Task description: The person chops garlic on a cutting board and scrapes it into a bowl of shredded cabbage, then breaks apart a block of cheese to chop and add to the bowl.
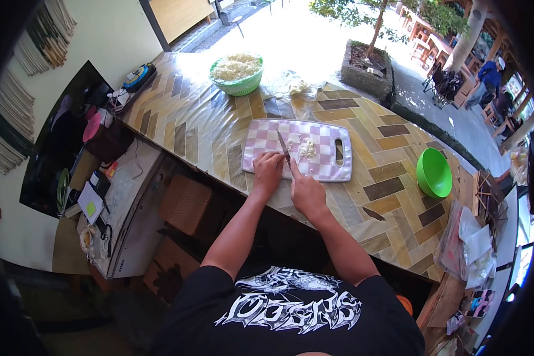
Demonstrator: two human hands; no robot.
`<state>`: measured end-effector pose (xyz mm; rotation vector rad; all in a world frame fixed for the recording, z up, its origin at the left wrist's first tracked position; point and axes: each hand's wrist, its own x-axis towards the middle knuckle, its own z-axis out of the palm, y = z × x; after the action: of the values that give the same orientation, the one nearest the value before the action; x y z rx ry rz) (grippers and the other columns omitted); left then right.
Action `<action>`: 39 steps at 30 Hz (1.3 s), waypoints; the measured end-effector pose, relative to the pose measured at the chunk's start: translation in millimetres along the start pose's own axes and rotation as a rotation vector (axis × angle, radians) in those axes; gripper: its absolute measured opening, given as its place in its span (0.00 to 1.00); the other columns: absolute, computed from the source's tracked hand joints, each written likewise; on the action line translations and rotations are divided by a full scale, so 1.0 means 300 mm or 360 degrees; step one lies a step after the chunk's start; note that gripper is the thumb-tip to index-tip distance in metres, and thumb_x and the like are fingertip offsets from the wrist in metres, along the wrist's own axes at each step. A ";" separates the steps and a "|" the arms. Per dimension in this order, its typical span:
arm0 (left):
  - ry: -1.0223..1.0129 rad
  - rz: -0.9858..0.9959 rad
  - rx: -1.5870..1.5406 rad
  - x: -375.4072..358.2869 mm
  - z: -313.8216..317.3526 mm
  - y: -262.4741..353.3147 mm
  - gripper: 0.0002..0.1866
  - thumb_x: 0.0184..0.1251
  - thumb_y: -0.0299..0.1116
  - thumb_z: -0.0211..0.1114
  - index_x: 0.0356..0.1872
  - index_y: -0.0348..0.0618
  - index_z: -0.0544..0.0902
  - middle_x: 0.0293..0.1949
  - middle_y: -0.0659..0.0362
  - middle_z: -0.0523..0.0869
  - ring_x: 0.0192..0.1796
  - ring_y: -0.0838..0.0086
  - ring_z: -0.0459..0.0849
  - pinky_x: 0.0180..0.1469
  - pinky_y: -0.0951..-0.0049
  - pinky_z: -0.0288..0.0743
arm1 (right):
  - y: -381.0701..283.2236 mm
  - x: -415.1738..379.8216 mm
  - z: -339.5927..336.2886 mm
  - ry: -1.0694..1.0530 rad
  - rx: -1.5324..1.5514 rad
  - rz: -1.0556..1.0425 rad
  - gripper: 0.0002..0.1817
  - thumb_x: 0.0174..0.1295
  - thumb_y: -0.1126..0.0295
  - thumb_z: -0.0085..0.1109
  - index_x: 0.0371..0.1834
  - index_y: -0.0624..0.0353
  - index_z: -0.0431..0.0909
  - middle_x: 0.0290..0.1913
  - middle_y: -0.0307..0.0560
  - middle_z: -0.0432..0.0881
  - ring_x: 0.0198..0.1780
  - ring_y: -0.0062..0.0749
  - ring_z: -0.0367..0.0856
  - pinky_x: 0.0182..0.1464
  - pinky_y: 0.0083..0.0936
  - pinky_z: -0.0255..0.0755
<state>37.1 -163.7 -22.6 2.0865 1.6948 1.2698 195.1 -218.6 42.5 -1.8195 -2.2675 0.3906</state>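
Observation:
A pink-and-white checked cutting board [261, 133] lies on the wood-patterned table, its handle slot at the right. My right hand [308, 193] is closed around the handle of a kitchen knife [283, 142], whose blade points away from me over the board. Just left of the blade, my left hand [268, 167] rests on the board with its fingers curled. Whatever those fingers press on is hidden beneath them. Right of the knife sits a small heap of pale chopped pieces [307, 149], too small to name for certain.
A green basket [239, 86] heaped with pale shreds stands at the table's far side, beside a clear plastic bag [291, 86] with pale bits. A green bowl [434, 172] is at the right. Plastic bags [476, 243] lie on the right edge. People are in the distance.

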 end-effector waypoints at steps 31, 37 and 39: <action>-0.0080 0.0018 -0.0098 0.196 -0.107 -0.173 0.07 0.65 0.29 0.74 0.41 0.41 0.94 0.44 0.52 0.92 0.51 0.53 0.86 0.58 0.55 0.81 | -0.164 0.139 0.061 0.0019 -0.0266 0.0016 0.41 0.68 0.73 0.56 0.89 0.48 0.63 0.29 0.57 0.89 0.30 0.54 0.92 0.37 0.50 0.87; -0.0137 -0.0007 -0.0096 0.202 -0.124 -0.158 0.07 0.63 0.29 0.75 0.41 0.41 0.93 0.45 0.52 0.92 0.51 0.53 0.87 0.57 0.56 0.82 | -0.153 0.206 0.086 -0.0030 -0.0293 -0.0005 0.41 0.69 0.71 0.56 0.89 0.47 0.63 0.29 0.57 0.90 0.30 0.54 0.92 0.37 0.52 0.87; -0.0138 -0.0020 -0.0083 0.200 -0.115 -0.163 0.07 0.63 0.29 0.75 0.41 0.40 0.93 0.43 0.52 0.93 0.51 0.53 0.88 0.57 0.56 0.82 | -0.131 0.233 0.077 -0.0017 -0.0236 -0.0028 0.40 0.70 0.70 0.56 0.89 0.47 0.63 0.29 0.58 0.90 0.30 0.55 0.92 0.37 0.53 0.87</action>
<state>-22.5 -107.7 -0.6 2.0663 1.6191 1.1888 136.2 -160.0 33.4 -1.8683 -2.3756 0.2349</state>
